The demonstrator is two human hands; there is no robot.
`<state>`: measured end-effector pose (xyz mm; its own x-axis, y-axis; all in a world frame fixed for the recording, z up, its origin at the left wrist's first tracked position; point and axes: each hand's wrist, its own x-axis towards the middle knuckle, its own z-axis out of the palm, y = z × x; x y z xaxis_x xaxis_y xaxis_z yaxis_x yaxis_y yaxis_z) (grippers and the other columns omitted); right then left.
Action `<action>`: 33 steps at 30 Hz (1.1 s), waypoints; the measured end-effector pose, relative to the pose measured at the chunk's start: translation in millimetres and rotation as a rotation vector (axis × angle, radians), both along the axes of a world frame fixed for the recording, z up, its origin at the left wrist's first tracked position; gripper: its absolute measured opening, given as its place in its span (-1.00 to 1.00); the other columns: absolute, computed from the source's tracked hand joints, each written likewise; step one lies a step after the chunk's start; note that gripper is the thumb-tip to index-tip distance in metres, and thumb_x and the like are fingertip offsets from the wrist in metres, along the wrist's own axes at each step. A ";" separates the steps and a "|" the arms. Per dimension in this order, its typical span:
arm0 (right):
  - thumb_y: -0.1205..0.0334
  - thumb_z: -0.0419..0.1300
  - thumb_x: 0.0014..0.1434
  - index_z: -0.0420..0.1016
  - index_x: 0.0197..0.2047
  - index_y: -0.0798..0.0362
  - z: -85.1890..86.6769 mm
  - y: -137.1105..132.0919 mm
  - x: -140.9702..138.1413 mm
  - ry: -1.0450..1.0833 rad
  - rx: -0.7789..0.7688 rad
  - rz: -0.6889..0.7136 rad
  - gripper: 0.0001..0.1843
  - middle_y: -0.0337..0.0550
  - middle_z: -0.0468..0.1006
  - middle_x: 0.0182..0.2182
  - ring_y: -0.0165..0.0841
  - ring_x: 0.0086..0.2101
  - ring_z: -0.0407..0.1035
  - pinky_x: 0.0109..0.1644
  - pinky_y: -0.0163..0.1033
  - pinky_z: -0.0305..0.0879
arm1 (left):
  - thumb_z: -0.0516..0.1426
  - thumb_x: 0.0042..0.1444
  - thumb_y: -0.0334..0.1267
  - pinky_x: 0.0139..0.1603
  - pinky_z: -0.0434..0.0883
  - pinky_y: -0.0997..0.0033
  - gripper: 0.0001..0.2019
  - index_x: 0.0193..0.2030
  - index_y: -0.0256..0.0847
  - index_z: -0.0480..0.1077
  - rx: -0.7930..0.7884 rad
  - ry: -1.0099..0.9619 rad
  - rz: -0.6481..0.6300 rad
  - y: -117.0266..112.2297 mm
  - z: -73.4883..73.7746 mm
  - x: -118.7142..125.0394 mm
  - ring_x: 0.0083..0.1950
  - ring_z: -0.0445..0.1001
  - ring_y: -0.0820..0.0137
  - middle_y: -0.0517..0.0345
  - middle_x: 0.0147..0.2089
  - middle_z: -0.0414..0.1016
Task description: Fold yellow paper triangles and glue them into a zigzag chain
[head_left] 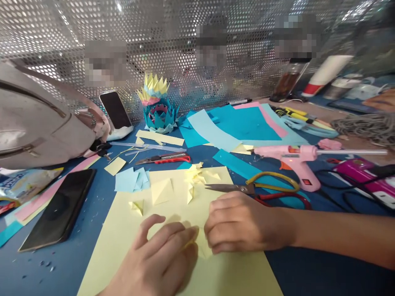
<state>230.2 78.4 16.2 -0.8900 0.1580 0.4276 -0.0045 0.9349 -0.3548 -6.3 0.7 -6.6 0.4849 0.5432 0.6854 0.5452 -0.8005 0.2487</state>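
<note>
My left hand (pixel 157 259) and my right hand (pixel 239 222) meet over a large yellow paper sheet (pixel 173 275). Both pinch a small yellow paper piece (pixel 202 246) between their fingertips; most of it is hidden under the fingers. Folded yellow paper pieces (pixel 162 191) lie on the sheet just beyond my hands. Scissors with yellow and red handles (pixel 262 189) rest right behind my right hand.
A black phone (pixel 60 209) lies at the left, a grey bag (pixel 37 119) behind it. A pink glue gun (pixel 296 158), a red utility knife (pixel 166 158), blue paper sheets (pixel 240 125), a paper crown-like model (pixel 159 107) and a propped phone (pixel 115 109) stand farther back.
</note>
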 end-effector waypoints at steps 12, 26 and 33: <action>0.23 0.12 0.43 0.57 -0.22 0.05 -5.4 3.2 3.2 -0.002 0.104 0.048 -0.77 -0.24 0.64 -0.25 -0.41 -0.32 0.39 -0.31 -0.24 0.18 | 0.08 0.38 -0.39 0.35 0.19 0.30 -0.78 -0.18 -0.28 0.57 0.082 0.126 -0.078 -2.7 -10.9 -6.7 -0.07 0.58 0.42 0.13 -0.12 0.67; 0.34 0.02 0.46 0.55 -0.21 0.08 -3.9 2.6 1.7 -0.031 0.192 0.073 -0.72 -0.23 0.64 -0.24 -0.40 -0.31 0.37 -0.31 -0.23 0.18 | 0.07 0.39 -0.32 0.39 0.13 0.27 -0.78 -0.12 -0.18 0.57 -0.020 0.083 -0.047 -2.1 -12.5 -7.1 -0.08 0.56 0.44 0.21 -0.14 0.66; 0.33 0.05 0.44 0.51 -0.20 0.06 -7.5 0.5 -0.1 -0.071 0.164 0.069 -0.77 -0.21 0.61 -0.20 -0.39 -0.30 0.36 -0.31 -0.20 0.16 | 0.10 0.38 -0.32 0.35 0.21 0.21 -0.79 -0.21 -0.11 0.58 0.042 0.087 -0.002 -6.4 -14.7 -0.6 -0.10 0.56 0.42 0.25 -0.22 0.64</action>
<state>230.1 78.8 8.7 -0.9253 0.0287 0.3781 -0.0509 0.9787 -0.1989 -6.9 -5.7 -21.3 0.5448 0.5139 0.6627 0.5613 -0.8106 0.1671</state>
